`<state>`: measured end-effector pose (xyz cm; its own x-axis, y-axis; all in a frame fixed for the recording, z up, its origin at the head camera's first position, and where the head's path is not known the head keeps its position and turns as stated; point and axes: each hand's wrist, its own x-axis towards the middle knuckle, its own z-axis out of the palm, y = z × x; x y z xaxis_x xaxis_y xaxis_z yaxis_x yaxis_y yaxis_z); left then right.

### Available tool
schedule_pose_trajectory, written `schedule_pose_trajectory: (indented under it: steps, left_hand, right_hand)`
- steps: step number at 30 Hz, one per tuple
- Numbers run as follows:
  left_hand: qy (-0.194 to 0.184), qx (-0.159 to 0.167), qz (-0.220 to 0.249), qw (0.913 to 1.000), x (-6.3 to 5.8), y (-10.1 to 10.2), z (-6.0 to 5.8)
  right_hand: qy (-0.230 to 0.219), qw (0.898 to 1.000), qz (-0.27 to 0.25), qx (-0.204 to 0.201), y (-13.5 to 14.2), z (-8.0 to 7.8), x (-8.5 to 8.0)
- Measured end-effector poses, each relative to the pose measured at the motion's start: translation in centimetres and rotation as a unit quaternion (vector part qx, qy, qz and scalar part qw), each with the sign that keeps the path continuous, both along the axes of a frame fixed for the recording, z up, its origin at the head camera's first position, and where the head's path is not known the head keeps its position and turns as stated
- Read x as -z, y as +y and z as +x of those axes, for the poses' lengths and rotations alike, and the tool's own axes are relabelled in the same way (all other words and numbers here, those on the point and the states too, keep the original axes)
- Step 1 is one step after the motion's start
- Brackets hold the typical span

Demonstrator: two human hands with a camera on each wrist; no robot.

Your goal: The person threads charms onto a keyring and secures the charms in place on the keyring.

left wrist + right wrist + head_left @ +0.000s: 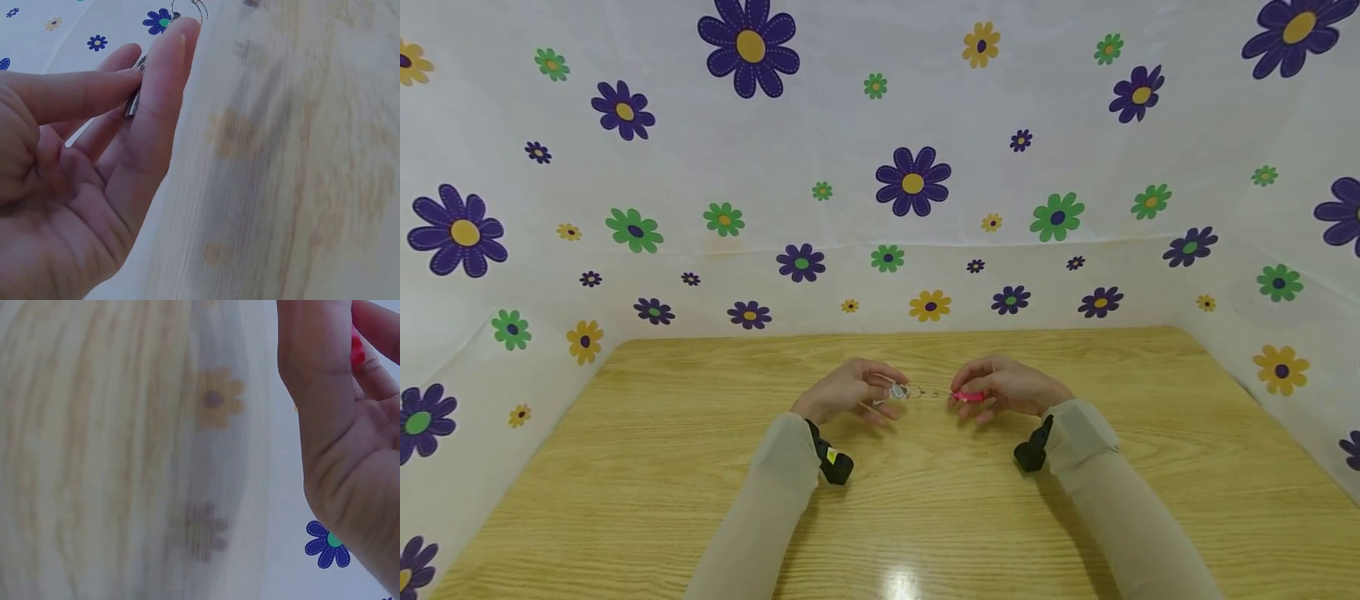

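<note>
Silver keys [897, 391] are pinched between the thumb and fingers of my left hand [848, 392]; in the left wrist view they show as thin metal edges [132, 103], partly hidden by the fingers. A wire key ring [914, 390] comes off them toward the right, joined to a short thin chain [934, 395]. At the other end my right hand [1011, 386] pinches a small pink-red key charm [970, 397]. Only a red bit of the charm [357, 349] shows past the fingers in the right wrist view. Both hands are held over the table, facing each other.
The light wood table [925, 517] spreads under both forearms. A white flower-printed cloth [820, 150] stands behind it and along both sides. Black wrist cameras are strapped on at the left cuff [835, 462] and the right cuff [1032, 450].
</note>
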<state>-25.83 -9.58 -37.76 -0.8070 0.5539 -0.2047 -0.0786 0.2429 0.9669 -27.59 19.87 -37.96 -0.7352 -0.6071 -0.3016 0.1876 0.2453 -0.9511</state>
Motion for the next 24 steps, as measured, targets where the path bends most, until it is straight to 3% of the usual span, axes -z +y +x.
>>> schedule_pose_trajectory:
  steps: [9, 16, 21, 24]
  left_hand:
    - [-0.016, -0.043, 0.007, 0.9989, 0.4, -0.2, -0.6]
    - [-0.015, -0.051, 0.021, 0.9983, 0.6, -0.1, -1.0]
    - [-0.012, -0.066, 0.017, 0.9976, 1.0, 0.0, -1.1]
    - [0.013, -0.089, -0.010, 0.9959, 1.0, 0.1, -1.0]
  right_hand:
    - [-0.004, 1.000, 0.008, 0.009, 0.1, -0.7, 0.0]
    - [0.008, 0.999, 0.022, 0.021, -0.1, -1.2, 0.4]
    - [0.027, 0.997, 0.047, 0.048, -0.5, -1.2, 0.4]
    - [0.039, 0.994, 0.066, 0.080, -0.4, -1.2, 0.4]
